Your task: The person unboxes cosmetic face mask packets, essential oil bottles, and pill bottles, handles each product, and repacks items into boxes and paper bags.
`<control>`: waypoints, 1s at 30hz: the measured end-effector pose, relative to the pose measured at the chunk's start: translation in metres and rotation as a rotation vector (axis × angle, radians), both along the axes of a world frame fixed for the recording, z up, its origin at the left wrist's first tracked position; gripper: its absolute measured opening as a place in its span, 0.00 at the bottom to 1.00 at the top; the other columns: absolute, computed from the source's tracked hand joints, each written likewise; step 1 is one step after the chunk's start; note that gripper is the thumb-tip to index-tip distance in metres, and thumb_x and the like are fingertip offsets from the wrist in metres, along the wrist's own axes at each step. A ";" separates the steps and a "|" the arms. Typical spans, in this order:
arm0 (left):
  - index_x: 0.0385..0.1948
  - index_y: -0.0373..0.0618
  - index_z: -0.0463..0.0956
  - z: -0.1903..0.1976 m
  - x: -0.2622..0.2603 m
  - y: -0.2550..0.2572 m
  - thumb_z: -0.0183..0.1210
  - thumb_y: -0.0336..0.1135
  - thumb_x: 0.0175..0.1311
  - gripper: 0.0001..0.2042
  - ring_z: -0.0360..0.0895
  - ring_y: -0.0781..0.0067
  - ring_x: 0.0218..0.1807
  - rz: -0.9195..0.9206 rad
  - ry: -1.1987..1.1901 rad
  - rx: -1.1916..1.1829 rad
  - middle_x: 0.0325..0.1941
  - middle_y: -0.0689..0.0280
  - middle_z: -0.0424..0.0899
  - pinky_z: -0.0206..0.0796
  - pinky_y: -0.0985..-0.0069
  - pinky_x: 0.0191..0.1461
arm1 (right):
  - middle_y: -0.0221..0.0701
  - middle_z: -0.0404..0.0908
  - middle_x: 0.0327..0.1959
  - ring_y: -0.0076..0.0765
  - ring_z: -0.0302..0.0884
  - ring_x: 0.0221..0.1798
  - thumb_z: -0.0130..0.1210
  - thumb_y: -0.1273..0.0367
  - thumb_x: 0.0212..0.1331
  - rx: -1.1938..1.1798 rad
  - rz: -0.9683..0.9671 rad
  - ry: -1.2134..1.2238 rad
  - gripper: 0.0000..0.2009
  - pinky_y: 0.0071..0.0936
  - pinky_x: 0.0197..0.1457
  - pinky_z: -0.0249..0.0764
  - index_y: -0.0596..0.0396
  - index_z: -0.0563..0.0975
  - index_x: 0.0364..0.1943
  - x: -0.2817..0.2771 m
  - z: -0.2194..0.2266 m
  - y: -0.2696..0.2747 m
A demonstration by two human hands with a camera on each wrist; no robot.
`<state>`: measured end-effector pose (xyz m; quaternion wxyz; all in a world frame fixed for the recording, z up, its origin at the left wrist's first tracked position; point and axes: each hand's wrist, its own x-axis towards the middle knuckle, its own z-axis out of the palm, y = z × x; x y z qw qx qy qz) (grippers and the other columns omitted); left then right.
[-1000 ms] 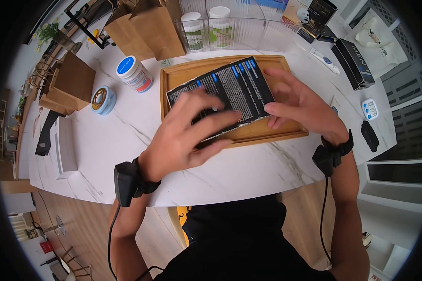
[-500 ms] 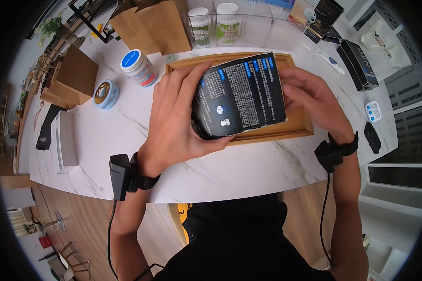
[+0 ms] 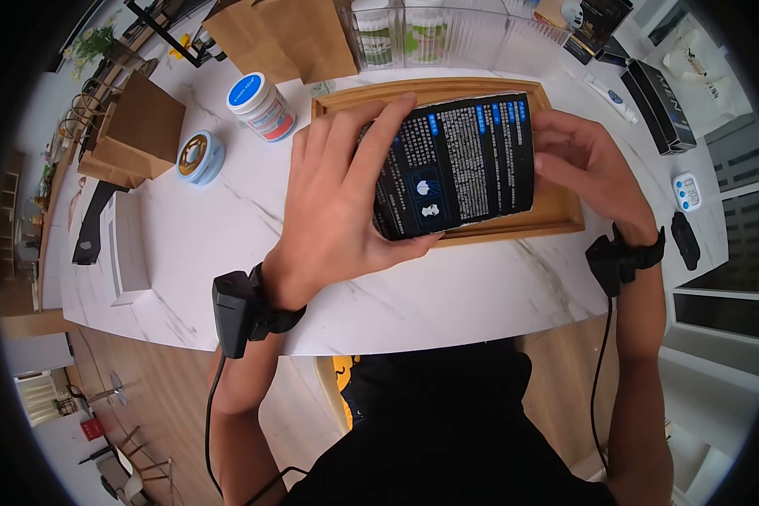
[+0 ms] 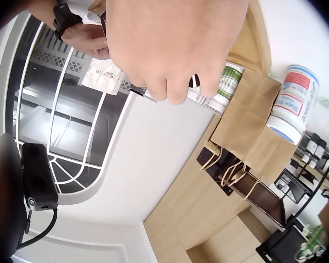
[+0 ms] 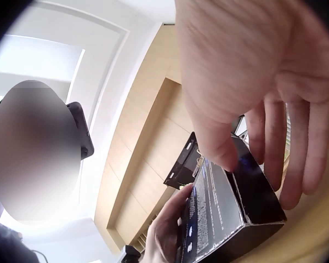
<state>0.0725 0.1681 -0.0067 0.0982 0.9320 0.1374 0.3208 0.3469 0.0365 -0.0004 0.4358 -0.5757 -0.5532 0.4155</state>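
Observation:
A black box [image 3: 464, 164] with white and blue print is held tilted above a wooden tray [image 3: 514, 229]. The left hand [image 3: 333, 185] grips its left side, fingers over the top edge and thumb along the bottom. At the box's right end is the right hand [image 3: 594, 164]; in the right wrist view the thumb of this hand [image 5: 252, 82] touches the edge of the box [image 5: 214, 213], its fingers extended beside the dark end face. The left wrist view shows the back of the left hand [image 4: 172, 44], which hides most of the box.
Left of the tray stand a white jar [image 3: 263, 108], a light blue tub [image 3: 200, 158] and paper bags [image 3: 135, 126]. Behind it is a clear organizer [image 3: 464, 42] with bottles. On the right lie a black box [image 3: 658, 105], a white tube [image 3: 611, 97] and a white timer [image 3: 686, 191].
The left hand has gone from moving over the box's face to gripping its left side. The box has been lifted and turned more upright. The head view has shifted slightly.

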 end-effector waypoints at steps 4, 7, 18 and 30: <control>0.66 0.41 0.66 0.000 0.000 -0.001 0.79 0.45 0.28 0.52 0.69 0.53 0.58 0.029 0.019 0.024 0.59 0.57 0.72 0.59 0.60 0.63 | 0.34 0.85 0.45 0.21 0.81 0.42 0.55 0.75 0.65 0.055 -0.044 -0.001 0.19 0.21 0.47 0.77 0.66 0.72 0.60 0.003 -0.012 0.003; 0.67 0.41 0.66 -0.002 0.001 -0.001 0.79 0.46 0.28 0.53 0.69 0.53 0.58 0.002 -0.002 -0.078 0.59 0.56 0.72 0.59 0.60 0.64 | 0.32 0.84 0.44 0.19 0.79 0.43 0.54 0.77 0.63 0.107 -0.069 0.001 0.20 0.19 0.47 0.76 0.66 0.72 0.60 0.003 -0.014 0.003; 0.67 0.43 0.64 -0.007 0.003 0.002 0.78 0.46 0.30 0.52 0.69 0.53 0.55 0.030 -0.095 0.034 0.57 0.56 0.72 0.59 0.60 0.58 | 0.24 0.79 0.37 0.16 0.76 0.37 0.58 0.76 0.62 0.302 -0.182 -0.636 0.10 0.14 0.36 0.70 0.58 0.78 0.47 0.002 -0.005 0.005; 0.67 0.43 0.65 -0.001 0.003 0.000 0.78 0.45 0.29 0.52 0.69 0.55 0.54 -0.035 -0.072 0.047 0.59 0.58 0.72 0.58 0.62 0.57 | 0.26 0.80 0.24 0.13 0.74 0.22 0.54 0.70 0.70 -0.105 -0.001 0.017 0.08 0.16 0.23 0.71 0.60 0.79 0.45 0.003 0.005 -0.001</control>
